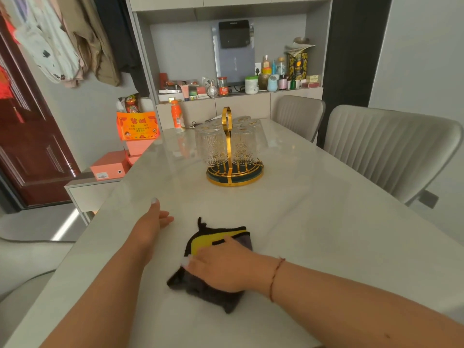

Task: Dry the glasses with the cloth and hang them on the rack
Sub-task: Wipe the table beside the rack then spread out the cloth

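A gold wire rack with a round base stands in the middle of the pale table. Several ribbed clear glasses hang upside down on it. Near the front lies a folded cloth, yellow, black and grey. My right hand lies flat on top of the cloth, fingers spread over it. To the cloth's left, my left hand rests on the bare tabletop with relaxed fingers and holds nothing.
An orange bottle stands at the table's far left corner. Two grey padded chairs line the right side. Beyond the table a shelf carries many jars and bottles. Orange boxes sit on a low cabinet at left.
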The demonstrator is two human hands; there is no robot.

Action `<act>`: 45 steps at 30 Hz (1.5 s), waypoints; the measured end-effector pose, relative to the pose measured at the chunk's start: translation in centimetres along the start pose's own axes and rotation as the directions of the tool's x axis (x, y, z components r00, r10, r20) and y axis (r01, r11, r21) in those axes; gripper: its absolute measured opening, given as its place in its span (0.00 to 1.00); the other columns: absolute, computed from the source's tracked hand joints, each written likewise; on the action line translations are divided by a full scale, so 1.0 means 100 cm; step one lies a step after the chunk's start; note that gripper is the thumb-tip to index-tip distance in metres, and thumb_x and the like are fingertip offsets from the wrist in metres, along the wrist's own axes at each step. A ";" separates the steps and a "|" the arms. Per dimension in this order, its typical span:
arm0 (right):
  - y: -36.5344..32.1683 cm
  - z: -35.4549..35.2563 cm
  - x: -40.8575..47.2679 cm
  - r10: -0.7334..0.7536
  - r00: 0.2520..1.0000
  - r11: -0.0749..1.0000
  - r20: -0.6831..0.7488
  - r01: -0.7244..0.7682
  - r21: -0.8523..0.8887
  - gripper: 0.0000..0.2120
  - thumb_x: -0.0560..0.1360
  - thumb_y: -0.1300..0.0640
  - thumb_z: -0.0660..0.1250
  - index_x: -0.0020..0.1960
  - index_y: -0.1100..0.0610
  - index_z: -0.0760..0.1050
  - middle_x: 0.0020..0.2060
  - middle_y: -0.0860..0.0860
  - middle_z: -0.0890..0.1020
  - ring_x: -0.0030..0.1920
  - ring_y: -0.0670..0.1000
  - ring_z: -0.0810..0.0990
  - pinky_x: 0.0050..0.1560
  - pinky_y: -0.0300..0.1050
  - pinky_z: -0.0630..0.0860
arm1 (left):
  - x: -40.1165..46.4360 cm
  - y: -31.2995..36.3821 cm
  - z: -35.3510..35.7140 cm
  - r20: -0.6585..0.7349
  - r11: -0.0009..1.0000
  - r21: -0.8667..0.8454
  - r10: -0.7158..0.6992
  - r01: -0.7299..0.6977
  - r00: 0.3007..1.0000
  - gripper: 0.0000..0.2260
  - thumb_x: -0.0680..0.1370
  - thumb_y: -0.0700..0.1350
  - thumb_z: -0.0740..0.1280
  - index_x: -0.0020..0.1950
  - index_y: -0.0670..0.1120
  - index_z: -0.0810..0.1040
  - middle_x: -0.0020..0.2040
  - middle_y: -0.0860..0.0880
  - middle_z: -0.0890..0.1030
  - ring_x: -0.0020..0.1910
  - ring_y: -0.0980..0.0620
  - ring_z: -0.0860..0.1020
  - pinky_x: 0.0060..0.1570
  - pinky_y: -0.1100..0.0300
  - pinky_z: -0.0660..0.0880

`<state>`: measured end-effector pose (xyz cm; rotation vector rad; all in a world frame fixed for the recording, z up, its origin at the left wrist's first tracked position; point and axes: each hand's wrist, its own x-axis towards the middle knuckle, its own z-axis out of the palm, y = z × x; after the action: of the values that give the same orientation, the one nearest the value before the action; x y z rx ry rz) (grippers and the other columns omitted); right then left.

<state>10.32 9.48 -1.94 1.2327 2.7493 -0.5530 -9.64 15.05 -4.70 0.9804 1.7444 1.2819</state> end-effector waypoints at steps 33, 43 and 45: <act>0.084 0.022 -0.070 0.401 0.780 0.775 -0.481 -0.569 -0.275 0.23 0.74 0.56 0.46 0.62 0.62 0.70 0.58 0.61 0.76 0.57 0.62 0.76 0.57 0.59 0.72 | 0.005 -0.012 0.004 -0.036 0.995 0.039 0.095 -0.093 0.995 0.26 0.82 0.61 0.50 0.57 0.42 0.77 0.54 0.46 0.82 0.56 0.49 0.75 0.57 0.55 0.65; 0.012 0.044 -0.069 -0.259 0.964 0.957 -0.065 0.247 -0.153 0.24 0.82 0.55 0.50 0.76 0.44 0.53 0.77 0.41 0.52 0.77 0.44 0.46 0.72 0.55 0.29 | 0.002 -0.014 -0.005 0.015 0.990 0.060 0.125 -0.125 0.992 0.25 0.83 0.60 0.50 0.55 0.42 0.76 0.56 0.44 0.82 0.60 0.49 0.75 0.61 0.55 0.63; 0.025 0.042 -0.087 -0.249 0.967 0.962 -0.050 0.241 -0.129 0.24 0.82 0.55 0.51 0.76 0.44 0.54 0.77 0.41 0.53 0.77 0.43 0.46 0.72 0.54 0.28 | 0.001 -0.017 -0.006 0.012 0.986 0.105 0.132 -0.132 0.991 0.24 0.82 0.62 0.50 0.54 0.45 0.77 0.59 0.45 0.82 0.62 0.48 0.74 0.63 0.53 0.62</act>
<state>17.69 3.37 -4.75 0.9058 2.9621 -0.3604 -10.48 14.56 -6.18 1.1756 1.7836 1.2784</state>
